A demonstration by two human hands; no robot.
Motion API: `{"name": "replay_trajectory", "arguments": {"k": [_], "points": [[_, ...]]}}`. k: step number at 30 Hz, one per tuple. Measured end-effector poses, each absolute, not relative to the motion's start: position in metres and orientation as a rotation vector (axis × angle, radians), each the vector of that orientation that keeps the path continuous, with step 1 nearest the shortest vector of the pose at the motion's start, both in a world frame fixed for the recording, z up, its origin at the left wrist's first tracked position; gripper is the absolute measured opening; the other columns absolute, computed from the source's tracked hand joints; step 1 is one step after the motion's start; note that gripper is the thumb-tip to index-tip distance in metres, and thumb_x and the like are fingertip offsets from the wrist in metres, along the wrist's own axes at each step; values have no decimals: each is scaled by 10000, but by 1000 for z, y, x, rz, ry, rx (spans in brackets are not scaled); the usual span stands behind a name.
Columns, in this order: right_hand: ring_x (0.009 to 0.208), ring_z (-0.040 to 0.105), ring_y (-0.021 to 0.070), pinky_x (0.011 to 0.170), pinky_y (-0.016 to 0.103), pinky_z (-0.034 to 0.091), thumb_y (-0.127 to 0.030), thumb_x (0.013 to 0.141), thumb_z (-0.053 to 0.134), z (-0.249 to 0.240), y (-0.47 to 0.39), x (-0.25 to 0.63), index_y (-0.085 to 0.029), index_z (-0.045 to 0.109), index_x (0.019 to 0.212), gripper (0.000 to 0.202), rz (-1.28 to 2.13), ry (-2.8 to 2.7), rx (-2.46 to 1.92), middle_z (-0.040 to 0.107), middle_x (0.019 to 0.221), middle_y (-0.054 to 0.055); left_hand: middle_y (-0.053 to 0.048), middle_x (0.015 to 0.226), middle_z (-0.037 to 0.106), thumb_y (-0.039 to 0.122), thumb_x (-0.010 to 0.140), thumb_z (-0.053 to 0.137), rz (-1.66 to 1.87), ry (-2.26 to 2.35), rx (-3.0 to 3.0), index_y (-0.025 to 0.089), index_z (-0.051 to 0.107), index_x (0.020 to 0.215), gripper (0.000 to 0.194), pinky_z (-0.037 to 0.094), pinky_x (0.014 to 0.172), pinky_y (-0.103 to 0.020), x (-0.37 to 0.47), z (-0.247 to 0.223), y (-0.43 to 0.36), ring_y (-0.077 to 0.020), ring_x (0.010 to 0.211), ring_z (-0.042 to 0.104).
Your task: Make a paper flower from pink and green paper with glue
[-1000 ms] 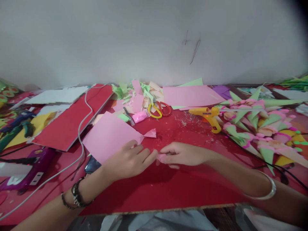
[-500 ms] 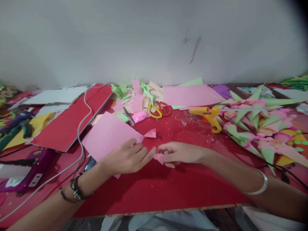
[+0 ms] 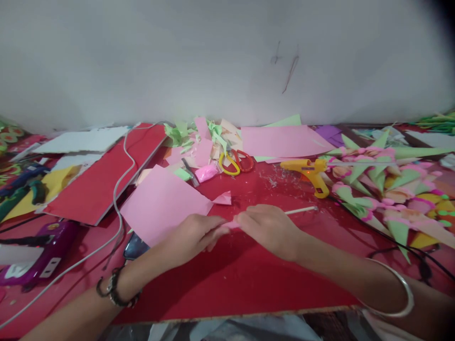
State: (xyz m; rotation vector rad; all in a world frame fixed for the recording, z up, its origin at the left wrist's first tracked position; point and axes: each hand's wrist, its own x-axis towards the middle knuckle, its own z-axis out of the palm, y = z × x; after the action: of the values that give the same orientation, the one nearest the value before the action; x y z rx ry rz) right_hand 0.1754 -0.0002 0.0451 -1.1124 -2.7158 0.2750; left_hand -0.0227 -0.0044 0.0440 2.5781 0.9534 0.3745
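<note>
Left hand (image 3: 194,234): palm down on the red tabletop (image 3: 249,274), fingers drawn together, tips pinching a small pink paper piece (image 3: 232,224). Beaded bracelet on the wrist.

Right hand (image 3: 270,227): palm down, fingers curled, pinching the same pink piece from the other side; fingertips of both hands meet over it. A thin white stick (image 3: 300,210) juts out from behind this hand toward the right; whether the hand grips it cannot be told. Silver bangle (image 3: 401,293) on the forearm.

Pink piece: low over the tabletop, between the two hands, near the front middle.

Just behind the left hand: pink sheet (image 3: 163,201), lying flat, with a small pink scrap (image 3: 223,198) at its right corner.

Further back: scissors (image 3: 236,162) with yellow and red handles, heap of pink and green offcuts (image 3: 199,137), second pink sheet (image 3: 280,140).

Right: yellow glue gun (image 3: 309,170), beside a pile of green and pink paper cones (image 3: 384,184).

Left: red board (image 3: 103,175) with a white cable (image 3: 119,189) across it; purple glue gun (image 3: 50,246) near the edge.
</note>
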Motion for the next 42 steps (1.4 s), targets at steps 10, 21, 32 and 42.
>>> {"name": "replay_trajectory", "arguments": {"k": [10, 21, 32, 42], "points": [[639, 586, 128, 583, 219, 420, -400, 828, 449, 47, 16, 189, -118, 558, 941, 323, 1766, -2321, -1050, 650, 685, 46, -4, 577, 555, 69, 860, 356, 443, 603, 3439, 92, 535, 887, 183, 398, 550, -279, -22, 41, 0, -134, 497, 482], [647, 578, 109, 624, 203, 396, -281, 884, 385, 49, 8, 182, -136, 615, 740, 308, 1179, -2517, -873, 643, 697, 30, 23, 490, 520, 196, 895, 372, 494, 671, 3398, 135, 525, 752, 218, 371, 525, -266, -27, 37, 4, -118, 437, 459], [490, 483, 117, 481, 273, 274, -108, 871, 367, 43, 3, 191, -104, 568, 954, 218, -669, -2593, -581, 574, 554, 1, 95, 347, 294, 418, 886, 247, 430, 892, 1247, 181, 371, 628, 372, 264, 377, -167, -6, 51, -16, -56, 309, 274], [503, 486, 116, 499, 279, 261, -119, 872, 380, 41, 4, 195, -143, 571, 889, 193, -666, -2560, -559, 587, 562, -2, 104, 312, 182, 366, 881, 245, 449, 893, 922, 183, 340, 558, 384, 291, 435, -182, 4, 58, -26, -54, 307, 177]]}}
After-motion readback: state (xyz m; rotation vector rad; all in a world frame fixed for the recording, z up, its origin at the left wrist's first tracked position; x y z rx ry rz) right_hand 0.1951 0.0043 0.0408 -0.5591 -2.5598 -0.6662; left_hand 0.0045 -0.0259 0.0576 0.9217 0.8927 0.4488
